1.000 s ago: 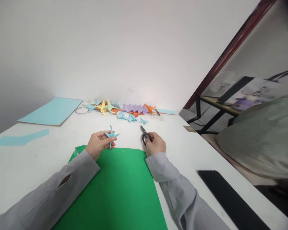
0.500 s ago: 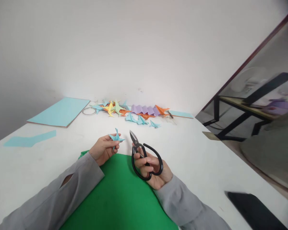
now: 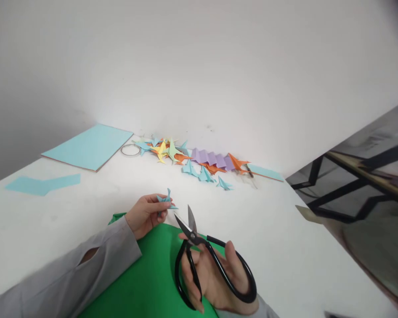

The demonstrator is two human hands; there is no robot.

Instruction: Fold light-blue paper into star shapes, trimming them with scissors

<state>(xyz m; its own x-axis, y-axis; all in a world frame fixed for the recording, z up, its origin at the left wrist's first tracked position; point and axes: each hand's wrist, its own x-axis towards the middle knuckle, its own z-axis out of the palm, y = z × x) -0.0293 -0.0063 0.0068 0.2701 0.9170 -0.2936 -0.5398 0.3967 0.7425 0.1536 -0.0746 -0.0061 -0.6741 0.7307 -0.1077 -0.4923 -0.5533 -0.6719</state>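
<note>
Between the thumb and fingers of my left hand (image 3: 147, 215) is a small light-blue origami crane (image 3: 166, 201), its points sticking up and out to the right. My right hand (image 3: 215, 274) has its fingers and thumb through the black loop handles of a pair of scissors (image 3: 193, 238). The blades are parted and point up and left, with one tip close below the crane but apart from it. Both hands are above the near part of the white table, over green cloth (image 3: 152, 269).
Along the wall lie several folded paper birds (image 3: 172, 152), a pleated purple paper (image 3: 212, 158) and a wire ring (image 3: 130, 150). A stack of light-blue sheets (image 3: 88, 147) sits back left, with a blue paper strip (image 3: 43, 184) nearer. A dark-framed table (image 3: 338, 185) stands at the right.
The scissors have gone from closed to spread blades, and my right hand has come lower and nearer. My left hand still holds the crane, now tilted differently. The camera view has turned slightly.
</note>
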